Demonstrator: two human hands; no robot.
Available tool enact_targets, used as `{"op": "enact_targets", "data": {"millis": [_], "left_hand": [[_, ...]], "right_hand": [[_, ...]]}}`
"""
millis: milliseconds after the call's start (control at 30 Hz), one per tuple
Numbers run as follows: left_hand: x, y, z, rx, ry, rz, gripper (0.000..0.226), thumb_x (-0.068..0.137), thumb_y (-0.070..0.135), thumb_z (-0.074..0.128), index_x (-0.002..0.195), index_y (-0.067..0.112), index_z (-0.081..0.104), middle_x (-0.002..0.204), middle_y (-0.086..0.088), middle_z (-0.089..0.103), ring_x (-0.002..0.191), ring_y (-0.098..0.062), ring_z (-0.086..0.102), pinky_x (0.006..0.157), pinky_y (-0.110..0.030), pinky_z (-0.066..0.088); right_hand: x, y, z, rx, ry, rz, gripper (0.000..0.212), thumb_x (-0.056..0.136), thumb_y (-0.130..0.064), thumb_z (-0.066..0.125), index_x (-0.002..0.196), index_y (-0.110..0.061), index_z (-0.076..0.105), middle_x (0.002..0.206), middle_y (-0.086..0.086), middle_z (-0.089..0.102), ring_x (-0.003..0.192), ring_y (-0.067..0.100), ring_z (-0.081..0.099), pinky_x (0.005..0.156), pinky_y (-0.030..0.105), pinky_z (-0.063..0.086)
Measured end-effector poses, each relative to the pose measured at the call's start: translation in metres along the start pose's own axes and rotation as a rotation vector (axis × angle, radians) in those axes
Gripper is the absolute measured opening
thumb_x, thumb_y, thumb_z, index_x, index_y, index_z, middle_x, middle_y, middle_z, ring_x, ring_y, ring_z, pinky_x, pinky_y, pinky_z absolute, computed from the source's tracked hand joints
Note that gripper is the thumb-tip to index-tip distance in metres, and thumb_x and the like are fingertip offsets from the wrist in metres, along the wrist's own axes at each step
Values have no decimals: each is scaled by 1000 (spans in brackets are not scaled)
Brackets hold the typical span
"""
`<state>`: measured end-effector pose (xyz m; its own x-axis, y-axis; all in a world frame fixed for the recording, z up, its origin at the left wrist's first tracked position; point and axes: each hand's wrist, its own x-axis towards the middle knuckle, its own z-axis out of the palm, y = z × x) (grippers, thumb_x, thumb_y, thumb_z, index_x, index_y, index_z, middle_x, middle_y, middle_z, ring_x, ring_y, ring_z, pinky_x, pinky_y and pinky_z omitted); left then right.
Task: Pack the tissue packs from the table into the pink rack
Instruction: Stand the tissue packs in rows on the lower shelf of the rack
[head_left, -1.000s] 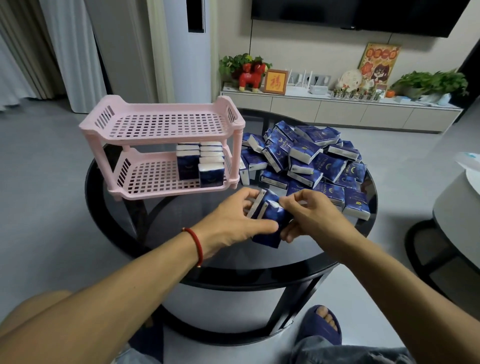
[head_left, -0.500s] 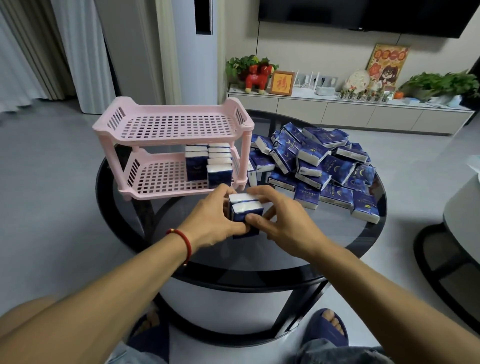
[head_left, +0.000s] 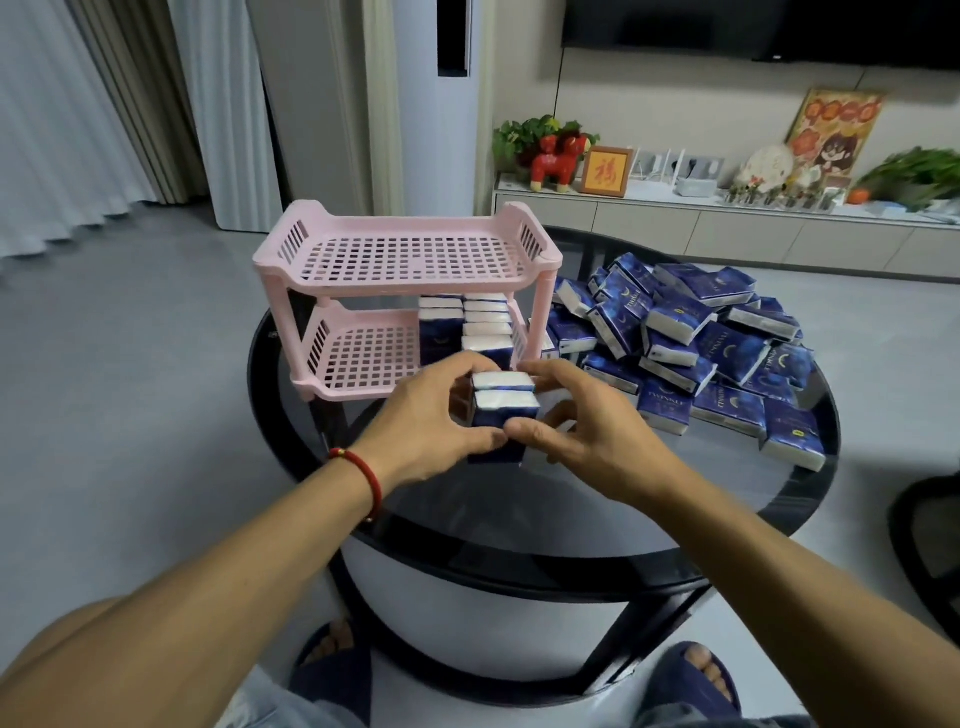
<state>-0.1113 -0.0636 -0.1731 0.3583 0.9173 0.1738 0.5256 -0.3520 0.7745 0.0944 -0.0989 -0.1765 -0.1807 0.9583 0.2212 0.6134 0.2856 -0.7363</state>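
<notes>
We see the left hand (head_left: 431, 423) and right hand (head_left: 582, 431) curled round two upright packs (head_left: 503, 402), pinching them together just before the rack (head_left: 410, 291); whether they touch the bench (head_left: 571, 525) we cannot tell.

The rack (head_left: 405, 254) was pale pink with a grid of small holes. The tissue packs (head_left: 691, 332) were dark blue with white ends; the table (head_left: 571, 525) was glossy black.
</notes>
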Motion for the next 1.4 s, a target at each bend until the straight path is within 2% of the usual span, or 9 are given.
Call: {"op": "enact_targets", "data": {"millis": [233,367,500,633,767,900,1000,1200,1400], "left_hand": [[13,-15,-33,-1,289,-122,54,77,4,85,122,25,62,107,12,67,93,-4,64,76,-6,43],[28,-23,-27,42,354,-145,52,78,4,84,121,20,60,109,6,67,98,-14,64,85,-21,47],[48,-31,-21,63,373,-193,56,80,13,85,127,25,58,123,1,63,107,-22,62,100,-38,52],[60,-38,-17,8,323,-208,62,81,8,83,134,24,55,125,4,65,106,-18,65,102,-33,52],[66,-45,-14,-15,305,-228,71,81,7,81,143,17,49,134,0,64,115,-19,64,104,-33,50],[70,-53,-13,79,231,-199,70,79,9,81,142,21,54,126,0,70,114,-20,65,95,-23,45],[73,-56,-12,115,224,-180,65,80,14,81,140,23,56,124,0,71,115,-21,65,96,-21,43],[76,-56,-8,153,268,-171,63,79,16,82,137,21,57,121,-2,72,112,-23,67,94,-23,46],[74,-56,-9,165,250,-159,63,79,20,83,137,21,58,122,-1,71,112,-21,65,92,-20,43]], "right_hand": [[36,5,6,35,283,173,40,96,-34,67,131,-20,54,112,-12,65,85,6,68,84,39,61],[56,15,12,15,271,304,57,90,-28,72,139,-18,45,131,2,60,104,19,65,95,47,57],[67,15,13,50,278,312,53,88,-22,73,136,-20,50,122,-5,62,109,18,62,96,44,55],[71,13,12,108,276,302,47,86,-18,75,129,-21,55,99,-18,60,95,10,64,87,33,54],[76,16,10,140,230,285,48,84,-15,77,129,-22,60,99,-17,63,92,11,68,86,38,59],[81,23,6,203,184,292,40,85,-14,79,121,-25,64,96,-20,64,92,9,66,77,25,51],[82,23,6,263,150,300,34,86,-11,78,110,-30,63,95,-19,66,94,13,67,81,27,53],[84,24,7,326,144,316,43,89,-8,75,130,-18,66,98,-15,70,87,5,65,72,20,48],[83,27,3,311,135,318,35,89,-3,74,118,-22,68,101,-6,73,91,19,71,74,34,60]]}}
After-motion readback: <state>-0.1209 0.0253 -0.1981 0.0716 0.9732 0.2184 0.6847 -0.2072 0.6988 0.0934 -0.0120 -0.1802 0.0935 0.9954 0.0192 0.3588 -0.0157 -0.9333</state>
